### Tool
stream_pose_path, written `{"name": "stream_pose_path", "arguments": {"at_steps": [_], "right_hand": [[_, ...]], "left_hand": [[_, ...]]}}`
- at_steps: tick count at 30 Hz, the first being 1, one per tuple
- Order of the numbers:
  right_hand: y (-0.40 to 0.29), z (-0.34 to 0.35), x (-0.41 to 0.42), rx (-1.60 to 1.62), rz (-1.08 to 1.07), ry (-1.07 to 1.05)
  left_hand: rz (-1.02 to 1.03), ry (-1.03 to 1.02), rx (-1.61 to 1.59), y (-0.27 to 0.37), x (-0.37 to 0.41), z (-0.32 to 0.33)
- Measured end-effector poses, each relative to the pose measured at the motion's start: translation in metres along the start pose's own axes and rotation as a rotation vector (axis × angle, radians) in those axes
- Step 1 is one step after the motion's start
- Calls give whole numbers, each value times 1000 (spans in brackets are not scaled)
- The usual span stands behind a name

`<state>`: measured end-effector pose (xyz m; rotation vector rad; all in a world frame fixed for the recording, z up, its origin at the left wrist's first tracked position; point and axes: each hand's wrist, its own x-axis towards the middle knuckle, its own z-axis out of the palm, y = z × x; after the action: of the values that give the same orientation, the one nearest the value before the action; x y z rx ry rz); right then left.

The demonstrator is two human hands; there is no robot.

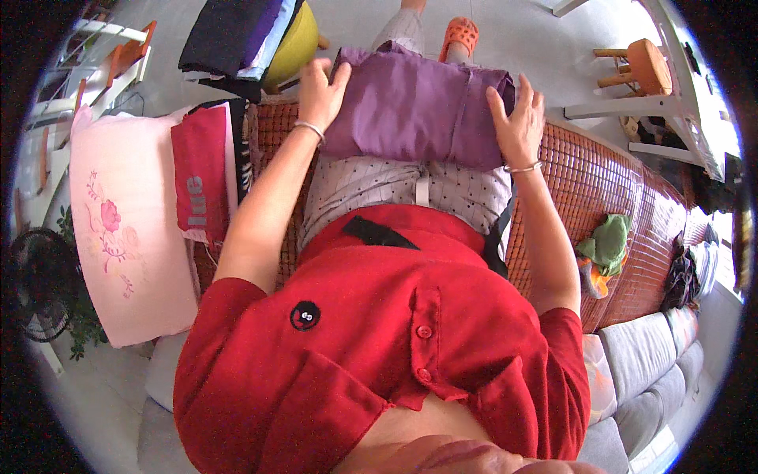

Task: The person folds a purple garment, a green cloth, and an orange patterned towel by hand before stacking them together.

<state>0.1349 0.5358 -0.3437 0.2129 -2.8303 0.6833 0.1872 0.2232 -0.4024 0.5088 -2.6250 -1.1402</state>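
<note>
A folded purple cloth [414, 109] lies across my lap, over light dotted trousers [361, 183]. My left hand [324, 89] is at the cloth's left edge, its fingers spread and the thumb near the upper left corner. At the right edge is my right hand [521, 121], also with fingers apart, the thumb by the fabric. Neither hand is closed around the cloth; whether the fingertips press on it I cannot tell. A bracelet circles each wrist.
Beside me at left are a pink embroidered cushion [136, 237] and a folded red cloth [201, 172]. Dark and blue folded clothes [231, 41] rest on a yellow-green stool [296, 47]. A beaded seat mat [598, 178] holds green cloth [607, 243]. A wooden stool [648, 68] stands at upper right.
</note>
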Motion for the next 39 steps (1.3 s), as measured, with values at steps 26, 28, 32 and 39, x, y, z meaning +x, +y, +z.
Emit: {"name": "stream_pose_path", "arguments": {"at_steps": [26, 28, 32, 39], "right_hand": [[11, 62, 24, 93, -126, -236], [10, 62, 25, 96, -110, -238], [6, 57, 30, 82, -122, -257], [25, 67, 57, 206, -240, -325]], "left_hand": [[369, -217, 98, 7, 30, 63], [354, -252, 62, 10, 34, 62], [348, -340, 114, 5, 47, 59], [77, -671, 50, -1, 87, 53]]}}
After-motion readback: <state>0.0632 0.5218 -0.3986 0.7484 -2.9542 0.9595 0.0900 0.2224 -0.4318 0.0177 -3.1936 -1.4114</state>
